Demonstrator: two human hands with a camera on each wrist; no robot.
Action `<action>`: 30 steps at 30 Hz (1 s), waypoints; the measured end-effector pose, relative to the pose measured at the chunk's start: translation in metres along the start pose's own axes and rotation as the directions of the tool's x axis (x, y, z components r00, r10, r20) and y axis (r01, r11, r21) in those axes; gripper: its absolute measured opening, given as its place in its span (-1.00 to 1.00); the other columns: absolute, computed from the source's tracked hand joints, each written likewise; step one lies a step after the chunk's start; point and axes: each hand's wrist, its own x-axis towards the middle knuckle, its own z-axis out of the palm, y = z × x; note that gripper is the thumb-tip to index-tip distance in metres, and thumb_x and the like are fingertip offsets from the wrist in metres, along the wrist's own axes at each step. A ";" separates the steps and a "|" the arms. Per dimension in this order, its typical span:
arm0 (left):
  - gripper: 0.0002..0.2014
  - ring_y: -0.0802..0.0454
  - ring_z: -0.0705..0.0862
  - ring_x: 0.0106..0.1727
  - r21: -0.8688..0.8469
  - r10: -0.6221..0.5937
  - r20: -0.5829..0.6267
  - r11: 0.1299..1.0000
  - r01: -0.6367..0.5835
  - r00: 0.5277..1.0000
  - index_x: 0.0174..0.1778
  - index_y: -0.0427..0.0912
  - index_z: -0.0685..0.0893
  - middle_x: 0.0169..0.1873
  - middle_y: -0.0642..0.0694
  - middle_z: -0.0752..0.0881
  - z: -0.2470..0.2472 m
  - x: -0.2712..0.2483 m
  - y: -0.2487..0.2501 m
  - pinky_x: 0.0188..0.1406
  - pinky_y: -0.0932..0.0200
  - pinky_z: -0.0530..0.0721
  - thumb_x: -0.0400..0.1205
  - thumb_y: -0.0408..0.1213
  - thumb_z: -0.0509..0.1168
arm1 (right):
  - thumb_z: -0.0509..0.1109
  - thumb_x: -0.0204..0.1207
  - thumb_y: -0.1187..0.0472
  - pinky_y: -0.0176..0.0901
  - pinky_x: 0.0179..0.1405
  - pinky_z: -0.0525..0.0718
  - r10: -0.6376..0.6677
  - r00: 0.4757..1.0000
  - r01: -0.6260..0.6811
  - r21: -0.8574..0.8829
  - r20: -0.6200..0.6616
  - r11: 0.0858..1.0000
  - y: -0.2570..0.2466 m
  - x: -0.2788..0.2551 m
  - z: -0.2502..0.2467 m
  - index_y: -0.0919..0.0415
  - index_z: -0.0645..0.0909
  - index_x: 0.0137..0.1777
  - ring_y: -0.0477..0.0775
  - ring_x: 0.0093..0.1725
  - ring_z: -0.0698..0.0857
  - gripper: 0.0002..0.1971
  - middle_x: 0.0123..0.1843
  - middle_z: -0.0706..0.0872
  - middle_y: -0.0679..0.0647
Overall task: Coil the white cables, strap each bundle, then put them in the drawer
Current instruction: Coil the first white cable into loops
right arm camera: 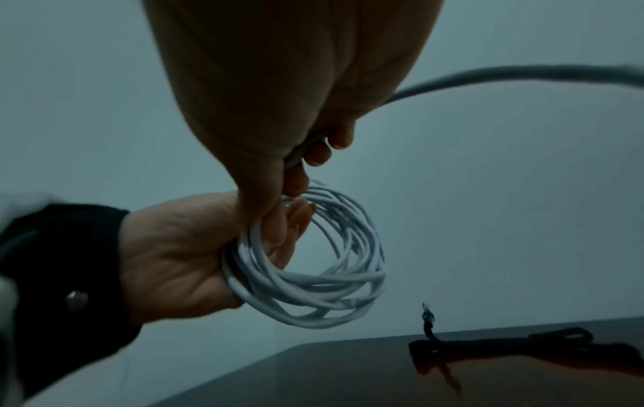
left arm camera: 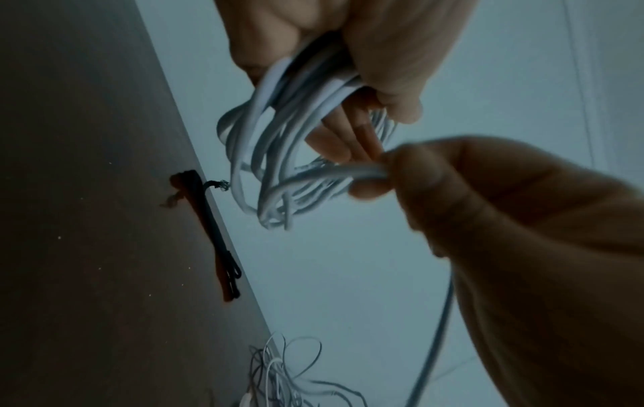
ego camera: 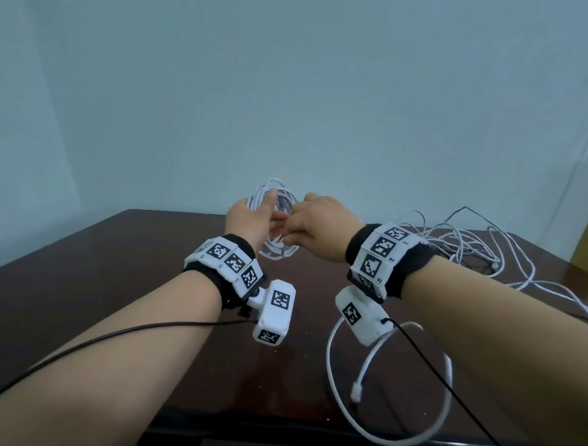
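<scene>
white cable coil [right arm camera: 313, 275]: loose round loops; both hands grip it

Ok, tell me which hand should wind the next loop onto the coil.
Right. The right hand already pinches the free cable at the coil, with the slack running behind it; the left hand is occupied gripping the coil.
</scene>
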 end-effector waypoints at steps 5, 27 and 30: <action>-0.55 -0.23 0.79 -0.17 0.237 0.035 0.097 0.970 -0.057 0.995 -0.28 -0.20 0.69 -0.27 -0.24 0.79 0.007 -0.004 0.001 -0.04 -0.15 0.76 0.61 0.16 0.24 | 0.48 0.46 0.16 -0.13 -0.19 0.51 0.129 0.981 -0.063 0.386 -0.146 0.920 0.007 0.002 0.003 0.27 0.66 -0.24 0.08 -0.19 0.58 -0.83 -0.28 0.61 0.03; -0.69 0.21 0.12 -0.84 -0.092 -0.213 0.579 0.942 0.322 0.787 -0.36 -0.13 0.51 -0.82 0.08 0.19 0.006 -0.009 0.010 -0.74 0.44 0.04 0.59 -0.02 0.29 | 0.41 0.53 0.21 -0.27 -0.38 0.52 0.458 0.880 -0.418 0.659 0.124 0.625 0.034 -0.006 0.014 0.22 0.44 -0.03 0.02 -0.30 0.59 -0.81 -0.30 0.57 0.01; -0.70 0.22 0.14 -0.82 -0.118 -0.175 0.545 0.952 0.281 0.820 -0.37 -0.14 0.40 -0.79 0.08 0.22 0.007 -0.009 0.010 -0.74 0.43 0.07 0.64 -0.18 0.30 | 0.29 0.61 0.24 -0.22 -0.33 0.43 0.453 0.889 -0.401 0.601 0.073 0.691 0.031 0.000 0.012 0.21 0.41 -0.13 0.01 -0.30 0.48 -0.88 -0.31 0.49 0.01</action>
